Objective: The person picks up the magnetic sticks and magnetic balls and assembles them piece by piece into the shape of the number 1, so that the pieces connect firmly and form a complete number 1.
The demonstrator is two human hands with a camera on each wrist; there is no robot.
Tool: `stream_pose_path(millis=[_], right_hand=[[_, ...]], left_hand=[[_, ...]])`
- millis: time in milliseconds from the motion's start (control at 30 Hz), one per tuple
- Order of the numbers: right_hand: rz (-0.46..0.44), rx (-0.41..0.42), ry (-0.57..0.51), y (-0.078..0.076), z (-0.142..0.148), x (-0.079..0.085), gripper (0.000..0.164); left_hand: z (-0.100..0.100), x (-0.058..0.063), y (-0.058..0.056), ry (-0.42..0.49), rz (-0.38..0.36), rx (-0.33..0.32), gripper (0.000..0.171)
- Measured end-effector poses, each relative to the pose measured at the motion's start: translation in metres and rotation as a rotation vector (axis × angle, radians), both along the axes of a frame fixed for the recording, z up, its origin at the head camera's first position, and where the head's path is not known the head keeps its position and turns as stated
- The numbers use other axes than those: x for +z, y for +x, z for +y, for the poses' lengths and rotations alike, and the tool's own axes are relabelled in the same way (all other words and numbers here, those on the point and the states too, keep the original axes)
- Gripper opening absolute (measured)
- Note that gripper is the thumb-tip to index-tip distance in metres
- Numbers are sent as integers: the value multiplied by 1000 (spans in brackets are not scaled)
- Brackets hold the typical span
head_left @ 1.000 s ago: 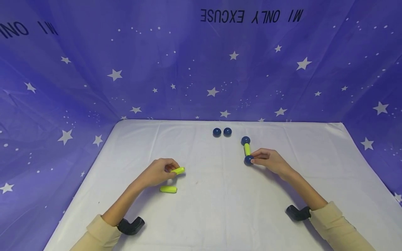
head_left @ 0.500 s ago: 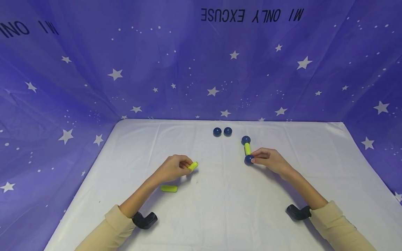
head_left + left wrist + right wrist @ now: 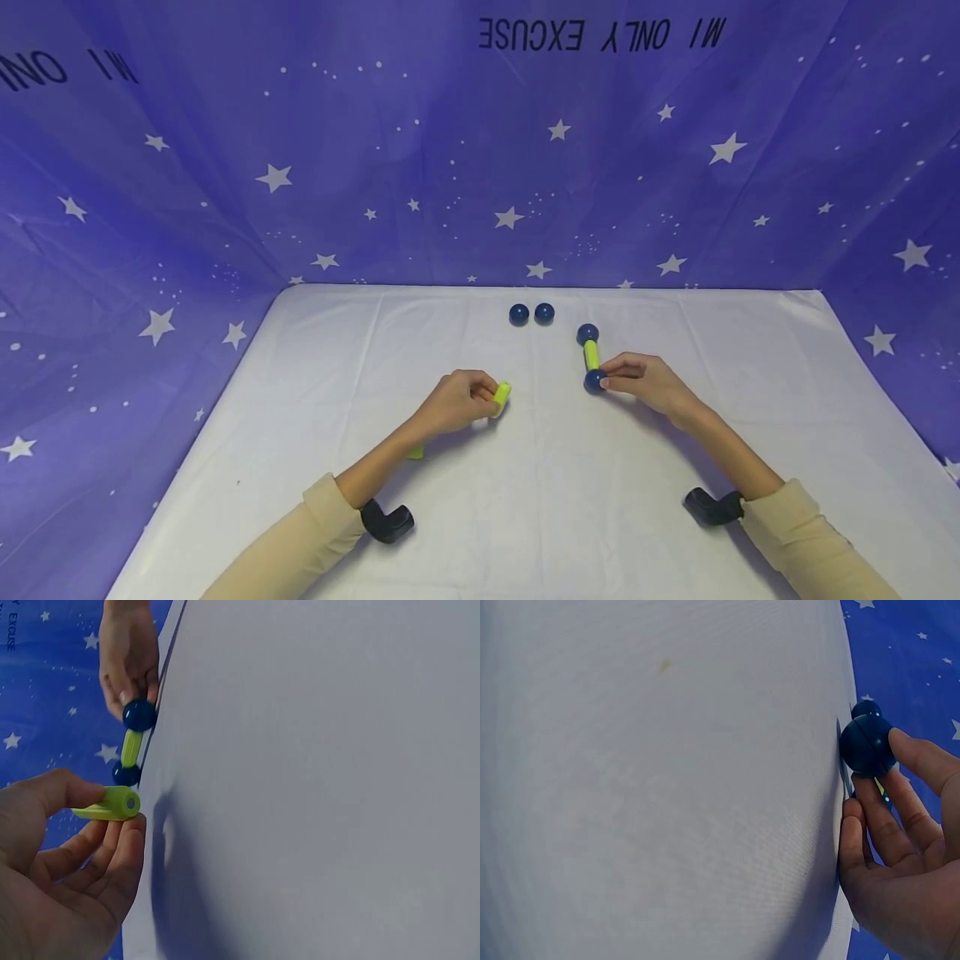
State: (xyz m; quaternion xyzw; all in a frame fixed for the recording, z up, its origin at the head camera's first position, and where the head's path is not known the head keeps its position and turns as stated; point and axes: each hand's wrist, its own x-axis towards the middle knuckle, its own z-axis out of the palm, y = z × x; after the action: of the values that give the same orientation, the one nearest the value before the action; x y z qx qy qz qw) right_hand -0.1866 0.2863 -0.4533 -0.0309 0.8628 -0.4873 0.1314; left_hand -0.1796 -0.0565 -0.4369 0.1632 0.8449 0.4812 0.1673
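My left hand (image 3: 459, 402) pinches a short yellow-green rod (image 3: 502, 399) between thumb and fingers, just over the white table. In the left wrist view a small round grey spot shows in the end of this ridged rod (image 3: 112, 803). To the right, my right hand (image 3: 649, 387) pinches a dark blue ball (image 3: 596, 382) at the near end of a joined piece. A yellow-green rod (image 3: 591, 355) links that ball to a second blue ball (image 3: 588, 335) farther back. The right wrist view shows the thumb and fingertips against the held ball (image 3: 868, 745).
Two loose blue balls (image 3: 532, 314) sit side by side near the table's back edge. Another yellow-green rod (image 3: 416, 453) lies mostly hidden under my left forearm. A purple star-printed cloth (image 3: 420, 150) rises behind the white-covered table (image 3: 570, 508). Black curved devices (image 3: 388, 522) sit at both wrists.
My left hand has moved right with its rod, which has turned from lying nearly sideways to pointing more away from me. The forearm now covers much of the loose rod. The right hand stays put.
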Motion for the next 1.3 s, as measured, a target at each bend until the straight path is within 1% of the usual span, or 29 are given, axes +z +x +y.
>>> stream_pose_path(millis=[167,300,400,533,667,833,1167,1233,1300], right_hand=[[4,4,0,-1,1,-1,39],[1,4,-4,0,1,-1,39],[-3,-2,0,0,0,0,40],[-1,-3,5,2,-1,1,40],[-1,-1,5,2,-1,1,40],[-2,-5,6,2,-1,2,40],[-13,-15,12,0,0,-1,40],[-8,-12,10,0,0,-1,40],[-5,-9,2,-1,0,-1,41]], left_hand=[[19,-6,-1,84,-81,7,21],[32,-11,0,130,-99,19,23],[41,-13,2,157,-113,17,25],[50,-15,7,168,-120,1,29],[57,-16,10,187,-121,5,32],[67,-17,12,206,-142,27,32],[87,-18,12,189,-150,78,34],[91,-18,12,194,-152,86,33],[94,-18,12,213,-171,90,32]])
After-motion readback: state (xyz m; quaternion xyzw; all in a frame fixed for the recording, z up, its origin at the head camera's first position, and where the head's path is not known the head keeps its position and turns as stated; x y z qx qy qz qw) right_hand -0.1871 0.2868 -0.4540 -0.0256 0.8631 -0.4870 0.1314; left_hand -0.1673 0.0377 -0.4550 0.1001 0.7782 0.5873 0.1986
